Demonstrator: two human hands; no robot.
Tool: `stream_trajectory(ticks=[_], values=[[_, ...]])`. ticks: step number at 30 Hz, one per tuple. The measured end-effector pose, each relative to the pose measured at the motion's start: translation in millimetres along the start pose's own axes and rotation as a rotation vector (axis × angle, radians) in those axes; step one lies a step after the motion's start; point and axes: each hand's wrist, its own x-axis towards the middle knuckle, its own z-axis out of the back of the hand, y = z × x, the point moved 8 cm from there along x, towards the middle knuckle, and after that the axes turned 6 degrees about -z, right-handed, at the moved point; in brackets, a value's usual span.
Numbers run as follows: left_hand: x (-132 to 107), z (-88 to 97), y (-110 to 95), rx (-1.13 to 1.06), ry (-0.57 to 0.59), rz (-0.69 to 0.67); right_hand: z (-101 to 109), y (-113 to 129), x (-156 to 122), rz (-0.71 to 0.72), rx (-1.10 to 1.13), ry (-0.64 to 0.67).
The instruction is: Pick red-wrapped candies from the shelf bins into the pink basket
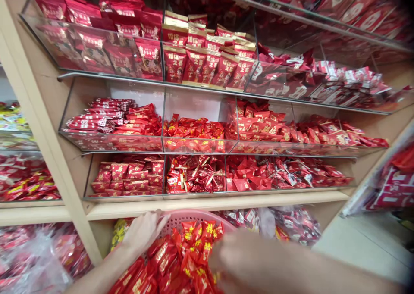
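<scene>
A pink perforated basket (190,218) full of red wrapped candies (181,255) sits low in front of the shelves. My left hand (142,231) grips the basket's far left rim, fingers curled over the edge. My right hand (233,255) is a motion-smeared blur over the candies at the basket's right side; its fingers cannot be made out.
Beige shelving (213,203) carries clear acrylic bins (161,145) packed with red candy packets on three tiers. Plastic bags of candy (291,225) lie under the lowest shelf. More candy bins stand at the left (22,182). Pale floor (365,242) shows at the right.
</scene>
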Motion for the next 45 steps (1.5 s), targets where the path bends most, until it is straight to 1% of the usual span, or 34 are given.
stream_trajectory(ticks=[1, 2, 3, 4, 5, 6, 7, 8, 9, 11, 13, 16, 20, 26, 29, 33, 35, 38, 39, 41, 43, 45], values=[[0, -0.3, 0, -0.003, 0.004, 0.002, 25, 5, 14, 0.069, -0.013, 0.025], [-1, -0.3, 1, -0.007, 0.009, 0.006, 55, 10, 29, 0.152, -0.05, -0.009], [-1, -0.1, 1, -0.011, 0.015, 0.011, 90, 11, 44, 0.198, -0.062, -0.128], [-2, 0.2, 1, -0.014, 0.02, 0.014, 126, 7, 59, 0.197, -0.05, -0.283], [-2, 0.6, 0, -0.015, 0.024, 0.017, 156, -1, 73, 0.156, -0.043, -0.426], [-3, 1.2, 0, -0.016, 0.025, 0.018, 179, -12, 87, 0.095, -0.057, -0.531], [-3, 1.9, 0, -0.017, 0.021, 0.02, 195, -25, 101, 0.003, -0.091, -0.601], [-3, 2.3, 0, -0.018, 0.019, 0.02, 202, -39, 116, -0.104, -0.137, -0.612], [-3, 2.7, -1, -0.019, 0.015, 0.02, 205, -53, 130, -0.204, -0.178, -0.598], [-3, 3.4, -1, -0.016, 0.014, 0.025, 202, -71, 154, -0.327, -0.221, -0.544], [-3, 3.9, -1, -0.003, 0.027, 0.025, 193, -79, 173, -0.38, -0.231, -0.49], [-3, 4.6, -2, 0.017, 0.055, 0.026, 179, -80, 192, -0.429, -0.243, -0.411], [-4, 2.9, -2, 0.014, 0.065, 0.03, 168, -78, 202, -0.481, -0.258, -0.354], [-4, 0.6, 1, 0.007, 0.038, 0.024, 171, -77, 195, -0.485, -0.263, -0.37], [-4, 0.1, 3, 0.006, 0.048, 0.027, 178, -77, 187, -0.455, -0.256, -0.391], [-3, -0.9, 3, -0.007, 0.039, 0.021, 189, -75, 168, -0.392, -0.243, -0.481], [-3, -2.4, 3, -0.005, 0.034, 0.015, 195, -69, 151, -0.307, -0.205, -0.593], [-3, -4.1, 4, -0.005, 0.025, 0.014, 199, -50, 112, -0.059, -0.077, -0.848], [-3, -4.6, 5, -0.001, 0.027, 0.017, 197, -44, 97, 0.027, -0.029, -0.92], [-3, -5.2, 5, 0.012, 0.034, 0.023, 186, -34, 70, 0.15, 0.047, -1.013], [-2, -4.6, 5, 0.023, 0.034, 0.032, 172, -29, 49, 0.216, 0.105, -1.069], [-2, -3.9, 4, 0.029, 0.036, 0.037, 158, -28, 34, 0.249, 0.157, -1.11]])
